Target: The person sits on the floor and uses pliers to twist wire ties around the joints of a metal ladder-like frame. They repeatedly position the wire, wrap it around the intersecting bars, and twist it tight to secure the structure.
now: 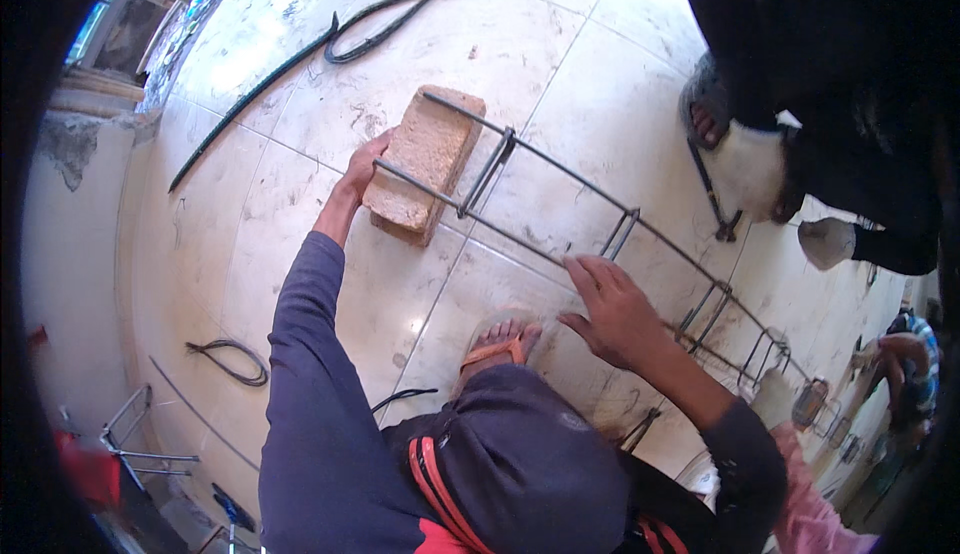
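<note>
A long steel rebar cage [560, 159], made of two visible long bars joined by rectangular stirrups, runs from the bricks toward the lower right. Its near bar ends lie over the top of a reddish-tan brick [425, 159], which sits on another block mostly hidden beneath it. My left hand [368, 166] grips the brick's left side, its fingertips partly hidden behind it. Over the cage's nearer bar is my right hand [618, 312], fingers stretched out and thumb apart. Its fingertips are at the bar; whether they press on it I cannot tell.
A bundle of dark wire [385, 39] lies looped on the tiled floor, and a smaller wire loop [235, 362] lies left. Another person's sandalled foot [707, 104] and gloved hand [755, 164] are at right, with a hammer-like tool [722, 224] close by. More people are farther right.
</note>
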Demonstrator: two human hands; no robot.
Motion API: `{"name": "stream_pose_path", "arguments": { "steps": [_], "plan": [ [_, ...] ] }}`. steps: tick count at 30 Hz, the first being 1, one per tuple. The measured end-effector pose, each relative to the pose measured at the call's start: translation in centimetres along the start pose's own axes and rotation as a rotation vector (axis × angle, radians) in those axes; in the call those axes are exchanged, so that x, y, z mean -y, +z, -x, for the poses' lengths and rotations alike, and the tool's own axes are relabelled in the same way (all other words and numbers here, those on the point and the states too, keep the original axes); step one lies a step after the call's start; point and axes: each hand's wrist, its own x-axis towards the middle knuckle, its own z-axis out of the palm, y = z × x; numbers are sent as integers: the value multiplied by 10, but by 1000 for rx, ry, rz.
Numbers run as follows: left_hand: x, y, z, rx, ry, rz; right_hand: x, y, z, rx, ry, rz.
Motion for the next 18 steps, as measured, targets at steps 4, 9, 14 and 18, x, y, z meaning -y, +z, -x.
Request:
{"name": "stream_pose_path", "arguments": {
  "steps": [4, 9, 14, 18],
  "plan": [
    [1, 11, -5, 0, 71, -37, -8, 38, -44, 86, 344, -268],
    [6, 11, 3, -67, 139, -343, -5, 34, -52, 63, 393, -297],
    [7, 20, 12, 25, 89, -226, 6, 14, -60, 20, 342, -320],
    [13, 44, 20, 77, 31, -122, 2, 36, -57, 17, 294, -276]
  ]
}}
